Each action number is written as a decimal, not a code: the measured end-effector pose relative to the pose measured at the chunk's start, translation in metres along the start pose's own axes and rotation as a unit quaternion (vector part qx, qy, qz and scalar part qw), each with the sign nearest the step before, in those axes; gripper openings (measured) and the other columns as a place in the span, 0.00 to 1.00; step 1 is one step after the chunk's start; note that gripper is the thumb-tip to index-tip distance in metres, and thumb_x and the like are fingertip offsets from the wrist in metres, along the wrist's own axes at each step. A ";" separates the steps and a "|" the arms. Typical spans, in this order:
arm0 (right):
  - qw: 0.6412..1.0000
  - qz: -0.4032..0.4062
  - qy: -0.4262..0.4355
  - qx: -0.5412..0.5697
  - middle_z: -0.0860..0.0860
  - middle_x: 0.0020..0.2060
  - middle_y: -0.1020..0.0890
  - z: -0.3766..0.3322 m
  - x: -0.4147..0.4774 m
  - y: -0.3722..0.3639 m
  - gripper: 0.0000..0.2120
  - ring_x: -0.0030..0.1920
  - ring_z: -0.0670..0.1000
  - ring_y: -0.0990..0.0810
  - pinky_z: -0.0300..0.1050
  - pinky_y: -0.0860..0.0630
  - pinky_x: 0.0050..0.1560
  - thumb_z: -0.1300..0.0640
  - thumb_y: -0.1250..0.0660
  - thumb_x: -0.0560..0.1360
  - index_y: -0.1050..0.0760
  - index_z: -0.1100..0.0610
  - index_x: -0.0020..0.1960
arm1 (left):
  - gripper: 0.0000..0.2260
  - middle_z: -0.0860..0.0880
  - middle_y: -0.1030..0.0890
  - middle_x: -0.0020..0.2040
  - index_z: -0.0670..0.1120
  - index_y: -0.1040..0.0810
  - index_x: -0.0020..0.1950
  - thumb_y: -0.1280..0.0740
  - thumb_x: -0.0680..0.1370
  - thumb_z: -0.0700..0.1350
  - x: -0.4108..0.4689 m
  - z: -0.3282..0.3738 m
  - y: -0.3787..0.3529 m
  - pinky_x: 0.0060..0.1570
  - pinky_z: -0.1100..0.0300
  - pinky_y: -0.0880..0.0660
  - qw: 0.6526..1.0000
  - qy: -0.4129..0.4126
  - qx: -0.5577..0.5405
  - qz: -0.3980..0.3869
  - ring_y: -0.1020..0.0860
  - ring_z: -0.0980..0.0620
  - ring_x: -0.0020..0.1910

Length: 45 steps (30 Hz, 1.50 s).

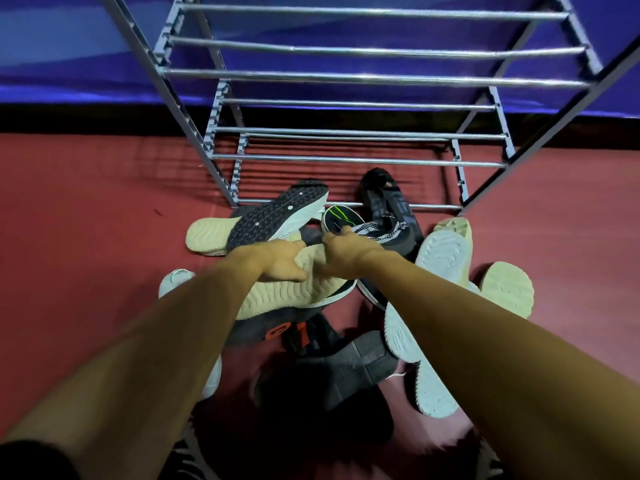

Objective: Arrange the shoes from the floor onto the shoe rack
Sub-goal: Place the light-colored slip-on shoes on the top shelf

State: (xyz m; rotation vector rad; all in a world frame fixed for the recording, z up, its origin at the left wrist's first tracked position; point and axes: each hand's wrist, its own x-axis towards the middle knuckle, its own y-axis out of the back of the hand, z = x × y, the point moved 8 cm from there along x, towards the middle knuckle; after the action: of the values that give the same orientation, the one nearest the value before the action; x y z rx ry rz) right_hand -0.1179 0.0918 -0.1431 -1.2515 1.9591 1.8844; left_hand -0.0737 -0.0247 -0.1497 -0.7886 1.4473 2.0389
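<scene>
Picking up is the step in hand, I judge. At centre frame the left hand (281, 263) curls its fingers over the cream-soled shoe (287, 296), which lies sole-up on the pile on the floor (86, 237). Just right of it, the right hand (346, 252) grips the same shoe's far end. The next move calls for a lift forward onto the shoe rack (346, 77). Its upper tiers hold no shoes, and its lowest front bar crowds the pile.
</scene>
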 end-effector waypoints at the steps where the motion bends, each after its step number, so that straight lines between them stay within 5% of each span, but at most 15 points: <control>1: 1.000 0.005 -0.001 0.004 0.58 0.65 0.33 0.002 0.000 0.000 0.31 0.63 0.64 0.25 0.59 0.27 0.64 0.40 0.33 0.75 0.35 0.53 0.72 | 0.14 0.49 0.23 0.45 0.49 0.32 0.52 0.33 0.72 0.53 -0.001 0.002 0.002 0.50 0.49 0.23 1.000 -0.002 -0.005 0.001 0.22 0.48 0.47; 7: 0.999 0.033 0.027 0.022 0.54 0.57 0.22 0.002 -0.030 0.027 0.23 0.54 0.59 0.22 0.52 0.22 0.52 0.52 0.27 0.70 0.31 0.51 0.62 | 0.13 0.53 0.23 0.44 0.48 0.24 0.52 0.26 0.72 0.51 -0.025 0.023 0.019 0.45 0.56 0.29 0.999 -0.044 0.028 -0.007 0.24 0.49 0.47; 10: 0.998 0.059 0.031 0.019 0.51 0.52 0.20 0.000 -0.057 0.061 0.21 0.50 0.57 0.22 0.52 0.21 0.51 0.52 0.25 0.67 0.33 0.48 0.54 | 0.17 0.54 0.20 0.50 0.52 0.22 0.58 0.24 0.71 0.52 -0.048 0.036 0.048 0.52 0.56 0.28 0.998 -0.049 0.028 0.008 0.22 0.50 0.51; 14: 0.989 0.135 0.045 0.029 0.52 0.54 0.19 -0.002 -0.100 0.128 0.23 0.52 0.57 0.21 0.55 0.21 0.55 0.51 0.25 0.68 0.31 0.49 0.59 | 0.20 0.53 0.20 0.57 0.51 0.23 0.62 0.24 0.72 0.51 -0.091 0.067 0.105 0.57 0.56 0.29 0.994 -0.081 0.044 0.052 0.22 0.49 0.56; 18: 0.974 0.217 0.051 0.025 0.56 0.57 0.22 -0.006 -0.144 0.189 0.24 0.57 0.60 0.22 0.50 0.25 0.55 0.50 0.27 0.70 0.30 0.51 0.63 | 0.17 0.52 0.19 0.55 0.51 0.22 0.60 0.25 0.73 0.50 -0.143 0.092 0.159 0.55 0.58 0.29 0.985 -0.106 0.052 0.128 0.22 0.51 0.54; 23: 0.923 0.356 0.048 0.139 0.61 0.57 0.23 -0.010 -0.197 0.247 0.27 0.56 0.63 0.23 0.55 0.25 0.55 0.45 0.30 0.72 0.34 0.59 0.63 | 0.19 0.49 0.18 0.60 0.52 0.22 0.61 0.26 0.72 0.54 -0.201 0.098 0.218 0.59 0.53 0.27 0.946 -0.106 -0.022 0.305 0.22 0.46 0.59; 28: 0.940 0.222 0.138 0.220 0.51 0.47 0.16 -0.043 -0.220 0.223 0.28 0.44 0.50 0.18 0.48 0.22 0.45 0.44 0.25 0.72 0.30 0.57 0.65 | 0.20 0.51 0.17 0.57 0.54 0.20 0.61 0.27 0.72 0.57 -0.235 0.073 0.240 0.58 0.50 0.24 0.856 -0.101 -0.262 0.433 0.20 0.49 0.56; 33: 0.890 0.163 0.175 0.389 0.49 0.44 0.18 -0.067 -0.223 0.212 0.33 0.36 0.44 0.21 0.39 0.26 0.36 0.44 0.24 0.70 0.35 0.51 0.68 | 0.21 0.53 0.14 0.46 0.51 0.18 0.50 0.27 0.64 0.62 -0.244 0.058 0.242 0.54 0.49 0.20 0.754 -0.103 -0.470 0.448 0.16 0.51 0.46; 39: 0.849 0.215 0.163 0.454 0.49 0.43 0.17 -0.065 -0.221 0.231 0.24 0.37 0.45 0.20 0.42 0.25 0.42 0.51 0.28 0.72 0.32 0.53 0.64 | 0.17 0.50 0.14 0.49 0.47 0.17 0.53 0.30 0.75 0.59 -0.256 0.079 0.250 0.55 0.54 0.21 0.753 -0.217 -0.499 0.370 0.16 0.51 0.49; 43: 0.787 0.199 0.206 0.547 0.49 0.37 0.19 -0.077 -0.224 0.255 0.07 0.37 0.51 0.23 0.46 0.28 0.43 0.53 0.35 0.73 0.22 0.54 0.50 | 0.13 0.52 0.16 0.50 0.56 0.18 0.55 0.37 0.77 0.59 -0.267 0.055 0.261 0.42 0.56 0.29 0.736 -0.185 -0.514 0.398 0.22 0.51 0.47; 45: 0.749 0.183 0.214 0.600 0.52 0.37 0.19 -0.082 -0.225 0.263 0.08 0.37 0.51 0.24 0.45 0.27 0.44 0.53 0.38 0.75 0.22 0.55 0.47 | 0.12 0.51 0.17 0.48 0.54 0.22 0.61 0.38 0.79 0.54 -0.265 0.042 0.253 0.38 0.58 0.32 0.761 -0.156 -0.511 0.369 0.22 0.53 0.43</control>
State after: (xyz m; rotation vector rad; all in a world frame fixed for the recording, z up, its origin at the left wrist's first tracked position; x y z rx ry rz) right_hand -0.1062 0.0846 0.2121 -0.8582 2.9141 0.0079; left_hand -0.0713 -0.0804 0.2154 -0.1328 0.3098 3.4200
